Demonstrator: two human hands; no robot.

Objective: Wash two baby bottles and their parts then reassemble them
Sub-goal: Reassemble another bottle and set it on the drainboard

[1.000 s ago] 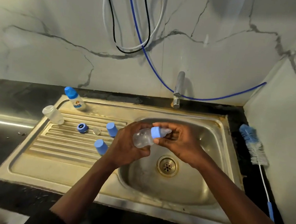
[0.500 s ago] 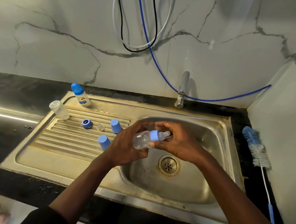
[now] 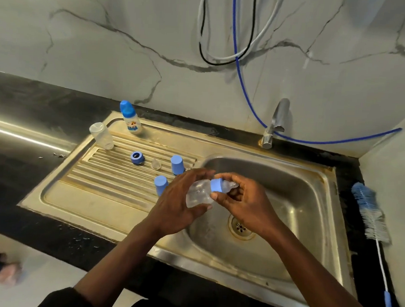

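Hands (image 3: 177, 199) around tilted bottle (image 3: 199, 194) over sink (image 3: 297, 183)

**No writing can be made out**

Only one printed surface shows: a pale label (image 3: 133, 126) on the small blue-capped bottle (image 3: 130, 118), which stands at the back rim of the sink (image 3: 197, 138). It carries a colourful picture and a blue band, both too small and blurred to read. The clear baby bottle (image 3: 197, 195) shows no readable marks.
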